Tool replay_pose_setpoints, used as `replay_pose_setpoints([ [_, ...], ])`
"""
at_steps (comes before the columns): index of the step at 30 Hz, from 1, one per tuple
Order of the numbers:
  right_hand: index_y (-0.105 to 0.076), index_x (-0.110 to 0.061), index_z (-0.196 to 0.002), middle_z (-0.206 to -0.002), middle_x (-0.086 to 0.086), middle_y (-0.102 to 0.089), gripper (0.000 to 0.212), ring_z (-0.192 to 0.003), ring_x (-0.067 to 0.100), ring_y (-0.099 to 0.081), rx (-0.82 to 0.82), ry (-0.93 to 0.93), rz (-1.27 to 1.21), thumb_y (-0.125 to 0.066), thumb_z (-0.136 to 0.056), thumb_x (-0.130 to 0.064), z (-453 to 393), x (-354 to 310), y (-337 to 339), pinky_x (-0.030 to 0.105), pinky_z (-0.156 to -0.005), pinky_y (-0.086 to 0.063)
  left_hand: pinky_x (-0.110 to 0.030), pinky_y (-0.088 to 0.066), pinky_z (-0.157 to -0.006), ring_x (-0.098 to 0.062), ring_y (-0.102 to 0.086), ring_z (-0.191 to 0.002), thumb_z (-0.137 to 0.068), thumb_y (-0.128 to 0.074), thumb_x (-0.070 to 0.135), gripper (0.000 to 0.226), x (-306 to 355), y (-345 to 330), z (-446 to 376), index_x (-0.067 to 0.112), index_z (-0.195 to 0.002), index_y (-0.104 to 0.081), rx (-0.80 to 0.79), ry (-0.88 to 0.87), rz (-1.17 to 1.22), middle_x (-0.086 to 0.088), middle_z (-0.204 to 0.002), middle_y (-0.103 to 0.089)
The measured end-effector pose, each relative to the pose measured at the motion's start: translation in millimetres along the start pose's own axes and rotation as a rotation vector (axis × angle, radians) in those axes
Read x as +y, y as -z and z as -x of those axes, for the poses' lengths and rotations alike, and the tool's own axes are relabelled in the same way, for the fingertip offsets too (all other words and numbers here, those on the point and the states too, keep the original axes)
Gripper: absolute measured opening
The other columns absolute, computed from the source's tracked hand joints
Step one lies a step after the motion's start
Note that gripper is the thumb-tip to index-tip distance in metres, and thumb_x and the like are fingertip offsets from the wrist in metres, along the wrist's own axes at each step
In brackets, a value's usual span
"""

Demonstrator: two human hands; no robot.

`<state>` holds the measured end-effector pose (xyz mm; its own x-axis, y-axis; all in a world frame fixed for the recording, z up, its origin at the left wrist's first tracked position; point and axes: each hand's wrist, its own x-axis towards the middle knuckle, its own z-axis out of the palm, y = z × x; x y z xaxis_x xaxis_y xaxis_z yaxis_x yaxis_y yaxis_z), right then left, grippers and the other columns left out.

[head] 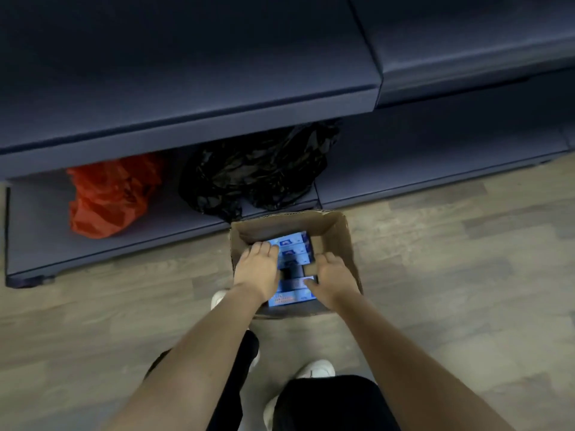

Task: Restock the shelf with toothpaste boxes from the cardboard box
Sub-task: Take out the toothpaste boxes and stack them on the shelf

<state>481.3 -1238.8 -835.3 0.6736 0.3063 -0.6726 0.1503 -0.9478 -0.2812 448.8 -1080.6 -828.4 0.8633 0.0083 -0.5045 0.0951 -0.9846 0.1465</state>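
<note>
Both hands, left hand point(259, 269) & right hand point(334, 281), reach into cardboard box point(339, 234), fingers on toothpaste boxes point(294, 248) (grip unclear).

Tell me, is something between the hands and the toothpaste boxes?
Nothing visible. Both the left hand and the right hand are already inside the open cardboard box, touching the toothpaste boxes.

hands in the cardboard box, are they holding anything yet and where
Both are down on the blue toothpaste boxes: left hand at their left ends, right hand at the right. Whether either has closed a grip cannot be told.
</note>
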Motion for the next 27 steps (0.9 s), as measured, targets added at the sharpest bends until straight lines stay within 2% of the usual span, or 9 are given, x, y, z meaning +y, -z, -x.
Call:
replay_pose_setpoints([
  [5, -0.033, -0.007, -0.140, -0.141, 0.012, -0.038, 0.061, -0.131, 0.029, -0.037, -0.040, -0.086, -0.055, -0.058, -0.090, -0.031, -79.2, 22.4, -43.5, 0.036, -0.107, -0.034, -0.034, -0.028, -0.109, -0.025, -0.031, -0.134, -0.093, -0.051, 0.033, 0.063, -11.0, -72.6, -62.7, 0.010, -0.146, -0.024, -0.131, 0.032, 0.041, -0.007, -0.145, -0.033],
  [9, -0.039, -0.008, -0.138, -0.131, 0.013, -0.053, 0.054, -0.119, 0.029, -0.053, -0.099, -0.223, -0.275, -0.060, -0.089, -0.020, -123.7, 41.0, -73.3, 0.034, -0.094, -0.043, -0.036, -0.025, -0.113, -0.026, -0.026, -0.139, -0.087, -0.061, 0.040, 0.080, -17.5, -113.9, -96.4, 0.009, -0.148, -0.019, -0.220, 0.062, 0.077, -0.008, -0.149, -0.028],
  [11, -0.040, -0.010, -0.138, -0.131, 0.011, -0.053, 0.053, -0.118, 0.027, -0.053, -0.152, -0.272, -0.347, -0.060, -0.090, -0.020, -142.1, 46.4, -87.9, 0.032, -0.089, -0.046, -0.036, -0.024, -0.114, -0.026, -0.024, -0.140, -0.086, -0.064, 0.038, 0.086, -17.6, -129.5, -111.9, 0.008, -0.149, -0.015, -0.230, 0.075, 0.085, -0.008, -0.151, -0.025],
  [13, -0.039, -0.013, -0.139, -0.135, 0.010, -0.050, 0.059, -0.120, 0.026, -0.051, -0.177, -0.323, -0.384, -0.064, -0.087, -0.024, -160.7, 53.3, -102.9, 0.033, -0.088, -0.048, -0.035, -0.023, -0.114, -0.025, -0.023, -0.140, -0.086, -0.064, 0.033, 0.086, -19.1, -140.3, -126.2, 0.008, -0.150, -0.011, -0.193, 0.090, 0.091, -0.007, -0.152, -0.023],
  [15, -0.038, -0.013, -0.140, -0.139, 0.008, -0.047, 0.071, -0.125, 0.026, -0.049, -0.142, -0.366, -0.409, -0.073, -0.079, -0.025, -174.5, 59.2, -112.7, 0.039, -0.101, -0.044, -0.034, -0.022, -0.115, -0.025, -0.023, -0.140, -0.088, -0.061, 0.028, 0.084, -22.7, -146.0, -139.5, 0.008, -0.150, -0.008, -0.150, 0.087, 0.079, -0.008, -0.151, -0.024],
  [17, -0.032, -0.010, -0.141, -0.142, 0.008, -0.042, 0.078, -0.130, 0.026, -0.043, -0.087, -0.358, -0.373, -0.076, -0.077, -0.019, -180.5, 63.7, -115.6, 0.036, -0.107, -0.038, -0.034, -0.022, -0.115, -0.024, -0.025, -0.139, -0.087, -0.062, 0.025, 0.083, -26.1, -149.0, -150.6, 0.008, -0.150, -0.010, -0.154, 0.073, 0.060, -0.007, -0.150, -0.027],
  [22, -0.039, -0.007, -0.134, -0.136, 0.010, -0.051, 0.079, -0.122, 0.027, -0.052, -0.132, -0.363, -0.417, -0.082, -0.071, -0.026, -187.5, 69.4, -121.6, 0.036, -0.099, -0.045, -0.035, -0.025, -0.112, -0.025, -0.029, -0.137, -0.082, -0.068, 0.021, 0.083, -26.1, -158.7, -162.4, 0.010, -0.147, -0.017, -0.202, 0.071, 0.099, -0.008, -0.146, -0.030],
  [27, -0.057, -0.007, -0.125, -0.123, 0.012, -0.064, 0.076, -0.107, 0.025, -0.064, -0.165, -0.318, -0.559, -0.086, -0.057, -0.025, -194.4, 69.0, -135.8, 0.040, -0.095, -0.051, -0.036, -0.028, -0.108, -0.028, -0.032, -0.132, -0.081, -0.066, 0.021, 0.076, -26.0, -164.1, -165.3, 0.015, -0.145, -0.026, -0.223, 0.048, 0.023, -0.010, -0.140, -0.032],
])
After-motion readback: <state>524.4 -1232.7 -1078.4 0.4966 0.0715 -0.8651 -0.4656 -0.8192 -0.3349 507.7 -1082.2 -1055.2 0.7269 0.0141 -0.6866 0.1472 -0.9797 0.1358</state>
